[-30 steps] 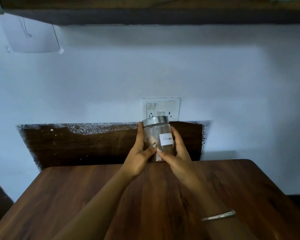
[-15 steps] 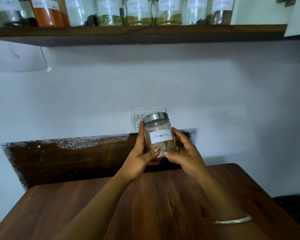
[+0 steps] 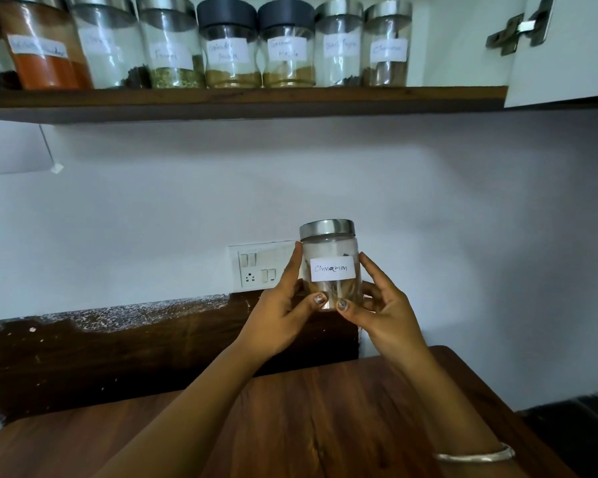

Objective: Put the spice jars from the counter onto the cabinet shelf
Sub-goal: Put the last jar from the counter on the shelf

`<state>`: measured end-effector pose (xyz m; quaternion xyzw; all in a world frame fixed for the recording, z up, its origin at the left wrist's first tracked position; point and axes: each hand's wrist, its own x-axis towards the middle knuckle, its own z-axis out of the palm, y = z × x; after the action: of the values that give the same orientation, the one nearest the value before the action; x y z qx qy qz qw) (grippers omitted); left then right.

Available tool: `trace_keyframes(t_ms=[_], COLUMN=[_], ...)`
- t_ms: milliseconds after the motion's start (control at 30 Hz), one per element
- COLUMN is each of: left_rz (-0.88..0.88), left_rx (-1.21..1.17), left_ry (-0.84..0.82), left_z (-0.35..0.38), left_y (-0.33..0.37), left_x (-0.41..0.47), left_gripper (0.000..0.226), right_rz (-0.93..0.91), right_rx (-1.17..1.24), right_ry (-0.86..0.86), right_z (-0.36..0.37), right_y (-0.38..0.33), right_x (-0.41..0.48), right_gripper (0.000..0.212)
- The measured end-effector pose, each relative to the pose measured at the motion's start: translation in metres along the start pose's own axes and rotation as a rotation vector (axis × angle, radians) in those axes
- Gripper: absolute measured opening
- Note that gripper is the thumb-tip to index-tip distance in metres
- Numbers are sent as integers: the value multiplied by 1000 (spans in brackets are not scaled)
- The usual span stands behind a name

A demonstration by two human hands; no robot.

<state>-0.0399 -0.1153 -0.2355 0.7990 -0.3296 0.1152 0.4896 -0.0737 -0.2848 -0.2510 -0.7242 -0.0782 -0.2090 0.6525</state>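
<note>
Clear glass spice jar [image 3: 330, 270] with a brushed steel lid and a white label handwritten "Cinnamon" hangs upright in the air between both hands, above the far edge of the brown wood-grain counter [image 3: 325, 426] and well below the dark wooden cabinet shelf [image 3: 242, 98]. The left hand [image 3: 277, 319] grips it from the left, fingers curled behind the glass and thumb laid across the lower front. The right hand [image 3: 384, 315] clasps it from the right, its thumb tip on the jar's base just beside the left thumb. Brown sticks lie in the jar's bottom. On the shelf a row of labelled glass spice jars [image 3: 339, 46] stands side by side, most steel-lidded, two in the middle with black lids, and a tall one [image 3: 45, 67] near the left end holding orange-red powder. The rightmost jar stands near a white cabinet door [image 3: 563, 70] with a metal hinge [image 3: 518, 29]. Behind the held jar a white switch-and-socket plate [image 3: 259, 267] sits on the pale wall above a dark brown backsplash strip [image 3: 118, 346] with a flaked upper edge. A silver bangle [image 3: 473, 455] circles the right wrist, and a white paper sheet [image 3: 11, 150] is taped under the shelf at left.
</note>
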Motion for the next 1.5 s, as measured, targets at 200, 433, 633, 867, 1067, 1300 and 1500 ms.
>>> trace_keyframes(t_ms=[200,433,633,867,1067,1300,1500], left_rz=[65,204,339,442,434,416,490], left_rx=[103,97,33,-8,127,184,129], left_ry=[87,131,263,325,285,227,309], left_z=[25,52,62,60,54,50,63], left_y=[15,55,99,148,165,161,160], left_x=[33,86,142,209,267,306,318], left_gripper=[75,72,70,77,91,87,73], right_rz=[-53,-194,-357,-548,-621,-639,-670], right_rx=[-29,-35,-213,-380,-499,-608,-516], right_ry=[51,122,211,288,380,430,421], right_z=[-37,-86,-123,-153,-167,-177,-184], right_y=[-5,-29,-69,-118,-135,-146,-156], right_x=[15,42,85,151,201,236,245], right_gripper=[82,75,82,88,88,74,72])
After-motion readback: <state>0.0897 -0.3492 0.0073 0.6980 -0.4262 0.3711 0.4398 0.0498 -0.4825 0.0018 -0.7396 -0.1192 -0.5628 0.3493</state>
